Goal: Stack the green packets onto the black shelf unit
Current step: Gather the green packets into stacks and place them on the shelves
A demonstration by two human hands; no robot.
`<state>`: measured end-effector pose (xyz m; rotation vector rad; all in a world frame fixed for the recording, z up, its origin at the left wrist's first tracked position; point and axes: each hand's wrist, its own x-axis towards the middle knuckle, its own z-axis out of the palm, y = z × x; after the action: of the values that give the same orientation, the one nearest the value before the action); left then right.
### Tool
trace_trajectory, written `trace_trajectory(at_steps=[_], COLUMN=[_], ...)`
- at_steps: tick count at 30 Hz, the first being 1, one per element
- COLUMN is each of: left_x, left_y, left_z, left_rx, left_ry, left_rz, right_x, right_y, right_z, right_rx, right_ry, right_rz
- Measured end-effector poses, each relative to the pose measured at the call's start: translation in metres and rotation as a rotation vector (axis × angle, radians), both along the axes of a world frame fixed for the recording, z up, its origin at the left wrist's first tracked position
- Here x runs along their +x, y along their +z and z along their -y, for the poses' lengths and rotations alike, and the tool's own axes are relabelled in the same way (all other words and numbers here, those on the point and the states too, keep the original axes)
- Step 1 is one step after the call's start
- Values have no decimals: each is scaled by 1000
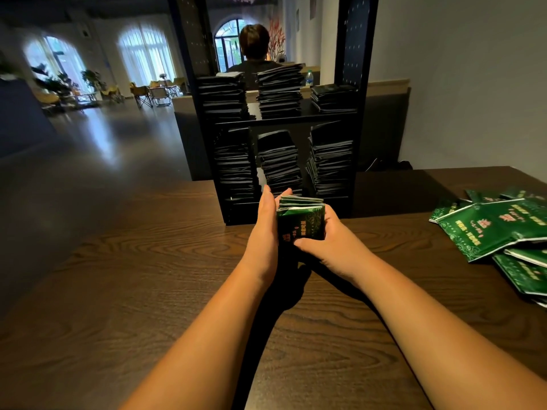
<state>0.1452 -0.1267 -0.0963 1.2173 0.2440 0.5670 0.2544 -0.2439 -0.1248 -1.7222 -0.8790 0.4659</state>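
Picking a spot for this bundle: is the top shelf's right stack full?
Not full: the right stack stands much lower than the middle stack beside it.

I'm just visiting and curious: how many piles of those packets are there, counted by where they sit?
Upper-shelf stacks: 3
Lower-shelf stacks: 3
Bundle between left hand and right hand: 1
Loose heap on the table: 1
Total: 8
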Motion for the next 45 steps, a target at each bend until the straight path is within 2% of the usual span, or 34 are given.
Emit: trace_trajectory(at_steps=[3,14,16,19,25,27,32,35,39,43,45], left_x=[1,7,7,3,-10,-5,5,4,2,12,20], left_y=[-5,-23,-22,-19,-15,-6,24,53,90,116,129], left_z=[2,-4,-6,-9,0,5,10,13,14,8,10], left_rx=[-46,-147,-57,244,840,991,1059,1137,1163,1094,1056], left_ry=[-89,-74,-6,99,-24,7,144,142,178,316,358], left_rz=[-13,-115,-123,-197,-234,-224,-262,-191,-141,-190,-152], right_x=[-1,-7,-8,-9,-11,-11,-17,-18,-10,3,11], right_y=[2,8,9,9,26,39,68,93,125,153,165], right_z=[-3,-2,0,3,9,13,17,21,26,29,28], right_rx=[-52,-124,-105,-78,-3,-18,-91,-94,-129,20,99], right_ry=[1,-29,-37,-94,-242,-251,-186,-148,-173,-253,-299], right_rz=[-12,-29,14,29,-8,3,54,58,207,237,208])
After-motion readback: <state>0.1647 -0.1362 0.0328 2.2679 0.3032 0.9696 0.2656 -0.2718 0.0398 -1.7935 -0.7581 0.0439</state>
